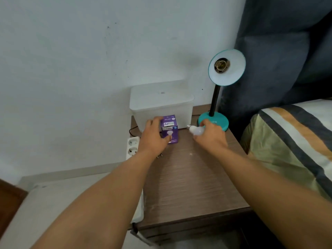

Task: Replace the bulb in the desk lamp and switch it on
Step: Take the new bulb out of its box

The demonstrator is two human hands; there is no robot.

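R hand point(210, 135), bulb point(196, 130) base pointing left

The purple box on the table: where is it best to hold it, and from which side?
Grip the purple box across its two flat side walls, from above; it stands upright, and the left hand already covers its left side.

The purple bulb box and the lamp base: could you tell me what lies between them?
In the head view, only the bulb in the right hand, above bare tabletop.
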